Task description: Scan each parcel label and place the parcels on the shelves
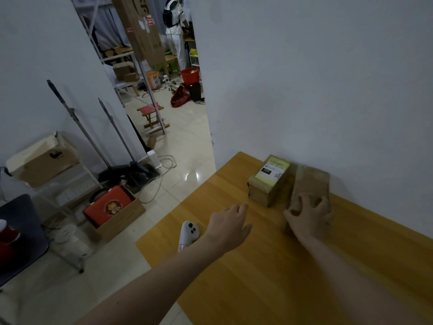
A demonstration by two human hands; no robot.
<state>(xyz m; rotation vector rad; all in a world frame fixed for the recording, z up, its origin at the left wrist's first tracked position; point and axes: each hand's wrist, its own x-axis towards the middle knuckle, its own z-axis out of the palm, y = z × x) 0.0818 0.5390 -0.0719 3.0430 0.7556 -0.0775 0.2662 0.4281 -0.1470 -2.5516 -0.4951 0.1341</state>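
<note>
Two cardboard parcels stand side by side on the wooden table (pixel 257 266) against the wall. The left parcel (pixel 269 181) carries a white and yellow label on top. My right hand (pixel 309 214) grips the near end of the right parcel (pixel 310 181), which is plain brown and blurred. My left hand (pixel 228 227) hovers over the table with fingers apart, holding nothing. A white handheld scanner (pixel 188 233) lies on the table's left edge, just left of my left wrist.
A wire shelf rack (pixel 70 191) with a cardboard box (pixel 44 160) stands at the left. On the floor sits a carton holding an orange case (pixel 110 207). Light stands and cables lie beyond. Through the doorway a person (pixel 174 26) stands among buckets and a stool.
</note>
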